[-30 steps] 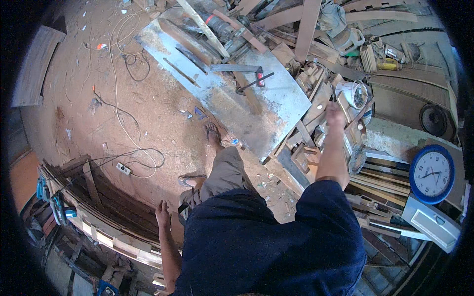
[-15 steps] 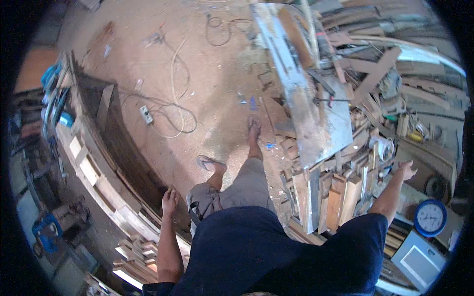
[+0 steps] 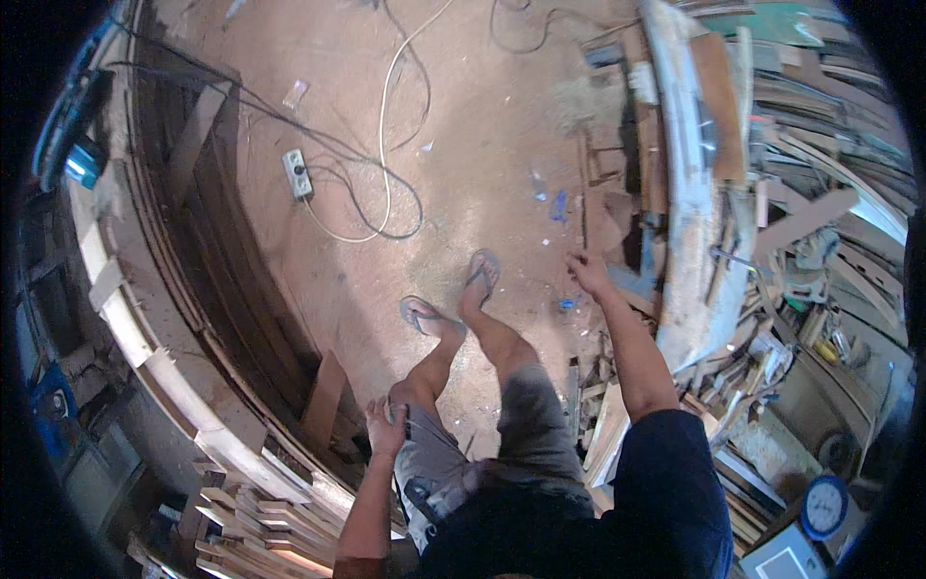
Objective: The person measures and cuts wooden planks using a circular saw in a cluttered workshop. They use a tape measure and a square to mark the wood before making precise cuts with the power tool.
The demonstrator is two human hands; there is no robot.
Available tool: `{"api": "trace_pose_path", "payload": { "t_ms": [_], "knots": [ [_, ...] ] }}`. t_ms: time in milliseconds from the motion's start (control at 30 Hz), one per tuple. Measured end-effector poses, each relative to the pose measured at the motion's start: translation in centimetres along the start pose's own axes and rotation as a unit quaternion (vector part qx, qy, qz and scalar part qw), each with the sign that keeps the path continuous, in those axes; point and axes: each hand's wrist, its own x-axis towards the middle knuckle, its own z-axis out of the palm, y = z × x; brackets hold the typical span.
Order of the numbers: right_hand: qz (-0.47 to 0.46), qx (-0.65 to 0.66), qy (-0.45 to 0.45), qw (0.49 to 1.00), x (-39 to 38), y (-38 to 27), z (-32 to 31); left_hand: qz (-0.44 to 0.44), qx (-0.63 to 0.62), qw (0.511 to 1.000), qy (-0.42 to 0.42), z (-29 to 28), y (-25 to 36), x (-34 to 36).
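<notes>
My right hand (image 3: 586,270) hangs out in front, right of my feet, with loosely spread fingers and nothing in them. My left hand (image 3: 384,429) hangs beside the grey shorts (image 3: 434,454) at my left thigh, fingers loosely apart; whether it touches the cloth is unclear. My sandaled feet (image 3: 479,275) stand on the dusty floor (image 3: 492,174). Ahead and left lies a white power strip (image 3: 296,174) with looping cables (image 3: 386,193).
Along the left runs a long wooden stack (image 3: 145,318), with blue tools (image 3: 85,162) on its far end. At the right are a long pale board (image 3: 685,241), heaped offcuts (image 3: 801,222) and a blue-rimmed clock (image 3: 825,507). Short boards (image 3: 241,531) lie at lower left.
The view has swung rightward, so the pale board and floor cables now sit farther right. My right hand has dropped from being stretched out over the woodpile to beside my feet.
</notes>
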Motion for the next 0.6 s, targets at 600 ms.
{"api": "trace_pose_path", "payload": {
  "t_ms": [600],
  "knots": [
    [0.011, -0.236, 0.315, 0.919, 35.1, 21.9, 23.2, -0.015, 0.118, 0.984, 0.134, 1.8, 2.1, 7.7]
  ]
}}
